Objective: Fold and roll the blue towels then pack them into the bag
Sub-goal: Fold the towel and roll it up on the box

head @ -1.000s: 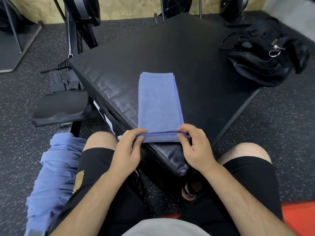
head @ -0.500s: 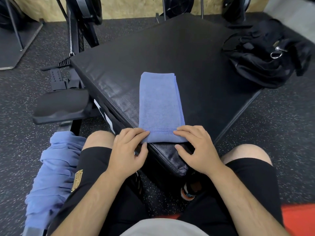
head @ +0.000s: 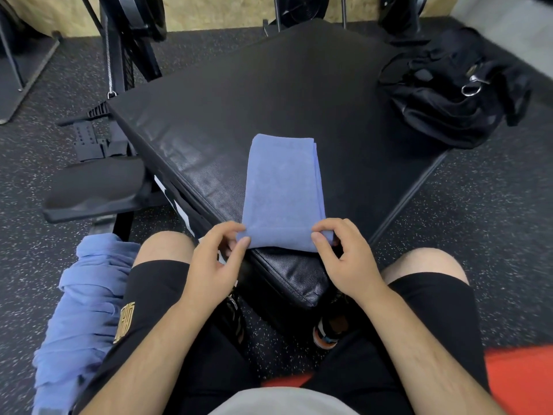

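The left grip (head: 215, 259) and the right grip (head: 344, 259) each pinch, between thumb and curled fingers, one near corner of the folded blue towel (head: 282, 190), whose near end is turned over on itself. The towel lies as a long narrow strip on the black padded bench (head: 239, 94), reaching its near corner. A black bag (head: 449, 97) sits far right, well apart. More blue towels (head: 83, 310) are heaped beside the person's left thigh.
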